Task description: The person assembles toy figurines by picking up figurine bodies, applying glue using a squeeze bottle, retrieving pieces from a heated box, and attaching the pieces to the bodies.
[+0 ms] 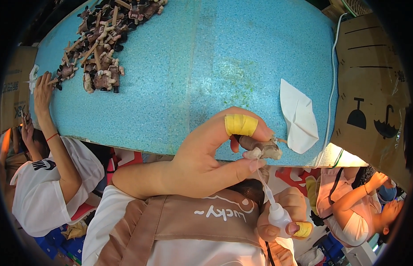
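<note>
Small brown figurine (262, 148), pinched between thumb and taped forefinger of left hand (206, 155), just off blue table (193, 88) edge. Below, white squeeze bottle (277, 216) clasped in right hand (282, 217), nozzle apparently touching figurine. Nearby: white paper (298, 116); far-left pile of figurines (100, 44).

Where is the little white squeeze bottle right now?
In the head view, lower right: the white squeeze bottle sits in the right hand, its thin nozzle pointing up to the small brown figurine pinched by the left hand.
</note>
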Demonstrator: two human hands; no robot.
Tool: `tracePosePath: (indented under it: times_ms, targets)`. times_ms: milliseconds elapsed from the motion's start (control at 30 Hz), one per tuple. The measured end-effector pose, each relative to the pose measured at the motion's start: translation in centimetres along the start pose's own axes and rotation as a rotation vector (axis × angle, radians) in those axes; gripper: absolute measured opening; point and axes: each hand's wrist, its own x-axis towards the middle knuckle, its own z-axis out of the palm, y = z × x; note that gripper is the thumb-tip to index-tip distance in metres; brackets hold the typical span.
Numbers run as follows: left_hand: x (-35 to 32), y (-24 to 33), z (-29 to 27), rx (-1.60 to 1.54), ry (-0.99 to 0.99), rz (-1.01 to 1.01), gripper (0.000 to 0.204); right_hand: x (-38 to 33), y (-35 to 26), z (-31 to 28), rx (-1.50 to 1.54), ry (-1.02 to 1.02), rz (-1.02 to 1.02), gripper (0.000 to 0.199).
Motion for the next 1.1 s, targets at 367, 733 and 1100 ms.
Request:
tracePosePath:
  times_ms: [367,733,1100]
  targets:
    - [0.1,0.1,-0.2,0.006,0.003,-0.003,0.033,-0.3,0.0,-0.8,-0.028,-0.027,-0.001,0.032]
    - [0.4,0.2,-0.1,0.069,-0.027,0.056,0.031,-0.4,0.5,-0.9,0.062,0.008,0.017,0.032]
    - [0.3,-0.5,0.1,-0.091,-0.008,0.063,0.034,-0.3,0.2,-0.6,0.095,0.137,-0.030,0.034]
